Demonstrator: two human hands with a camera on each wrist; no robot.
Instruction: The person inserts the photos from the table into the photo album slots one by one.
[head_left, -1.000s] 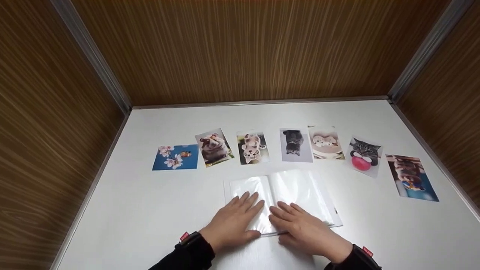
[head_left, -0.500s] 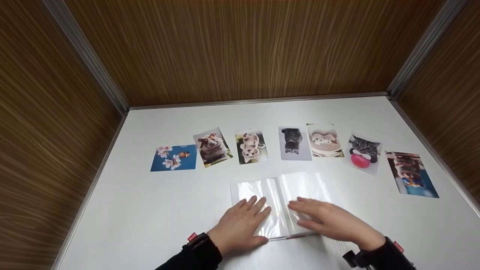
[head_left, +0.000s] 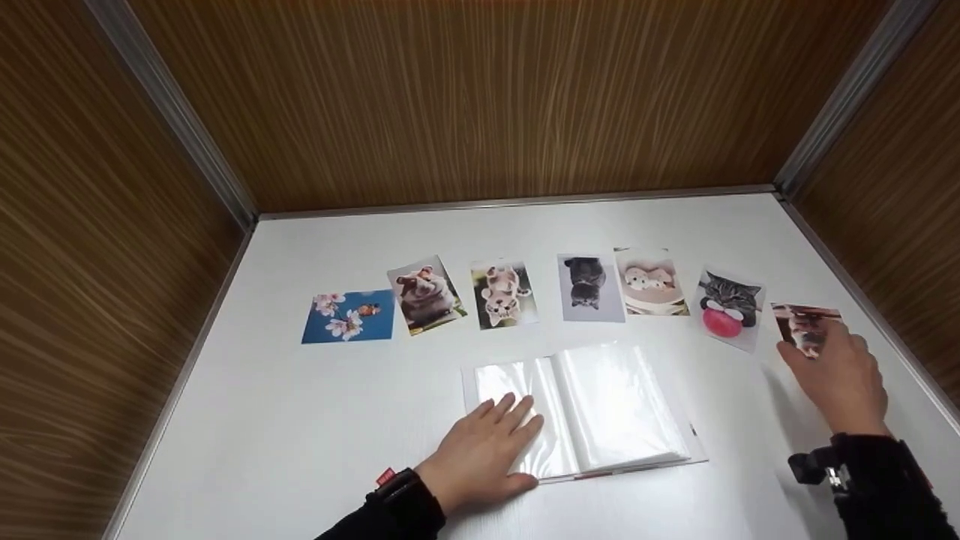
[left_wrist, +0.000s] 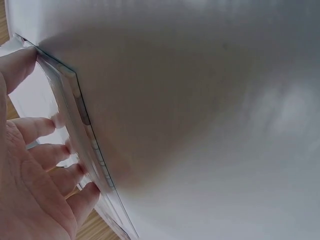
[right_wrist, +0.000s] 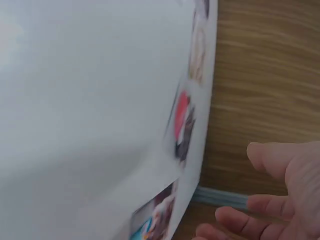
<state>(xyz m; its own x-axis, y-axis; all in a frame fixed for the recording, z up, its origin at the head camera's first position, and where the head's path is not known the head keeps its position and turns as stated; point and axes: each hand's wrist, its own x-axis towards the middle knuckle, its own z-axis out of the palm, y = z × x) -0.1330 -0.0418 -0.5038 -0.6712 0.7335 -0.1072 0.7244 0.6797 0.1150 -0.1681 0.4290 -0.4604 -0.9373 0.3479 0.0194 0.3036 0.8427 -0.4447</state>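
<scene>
A photo album (head_left: 626, 409) with clear plastic sleeves lies open on the white table. My left hand (head_left: 480, 454) rests on its left page, fingers straight and spread. In the left wrist view, these fingertips touch the sleeves near the album's edge (left_wrist: 92, 135). Over at the far right, my right hand (head_left: 847, 379) hovers above an animal photo (head_left: 796, 321) and hides its lower part. The right wrist view shows that hand (right_wrist: 280, 200) with loosely bent fingers, holding nothing, apart from the photo (right_wrist: 156, 215).
Several more photos lie in a row behind the album: blossoms on blue (head_left: 349, 316), a hamster (head_left: 427, 295), a kitten (head_left: 504, 295), a grey cat (head_left: 590, 287), a round-bowl picture (head_left: 651, 281) and a tabby with a pink ball (head_left: 730, 307). Wood-grain walls (head_left: 480, 105) enclose the table.
My right hand has left the album's right page and moved right to the photo at the far right. The left hand stays on the left page; the album had shifted slightly right earlier.
</scene>
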